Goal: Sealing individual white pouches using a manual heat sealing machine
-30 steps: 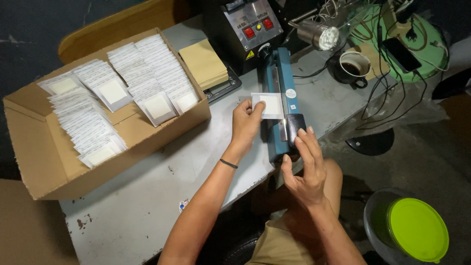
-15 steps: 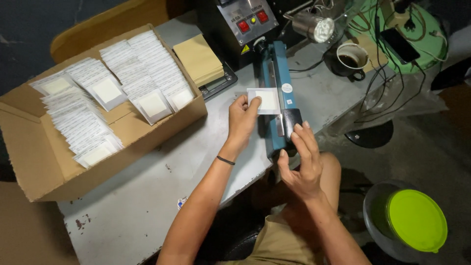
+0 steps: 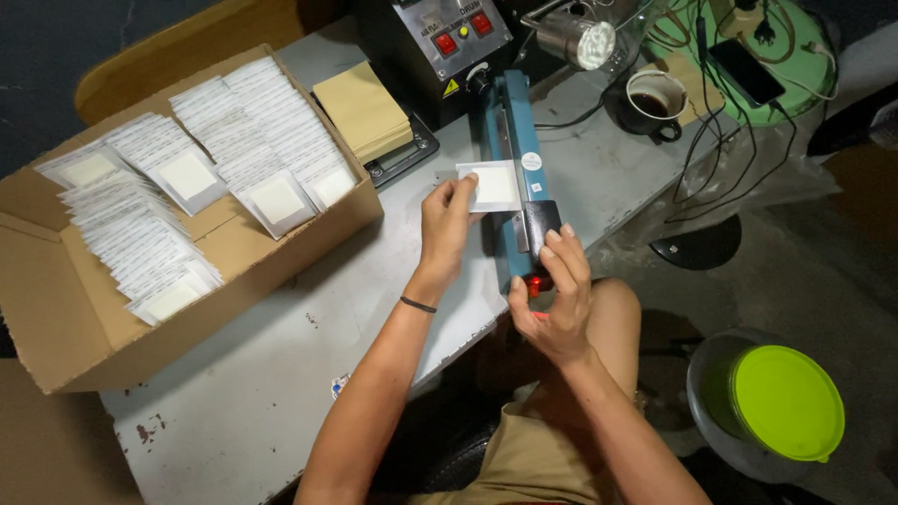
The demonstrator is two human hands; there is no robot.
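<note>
Since the picture from a second ago, both hands have stayed in almost the same spots at the sealing machine, and only the head camera has tipped a little, so the table looks a bit shifted.

From the head view, the left hand [image 3: 447, 224] pinches the left edge of a small white packet [image 3: 493, 185] between thumb and fingers. The packet lies flat across the blue sealing machine [image 3: 515, 164], with its right side under the long arm. The right hand [image 3: 554, 297] is not closed on anything. Its fingers [image 3: 559, 251] are stretched out and rest on the black front end of the arm, just above a little red light [image 3: 534, 281].

What could go wrong? The packet may sit crooked, and then the seal would come out slanted or miss the open edge. I think this could happen if the left hand tugs while the arm is pushed down. The bar gets hot, so a fingertip that slips too close could get burned or pinched.

A cardboard box [image 3: 309, 234] full of white packets sits to the left, well apart from the hands. A cup [image 3: 655, 101] of dark drink stands near the wires, and a bump could spill it.
</note>
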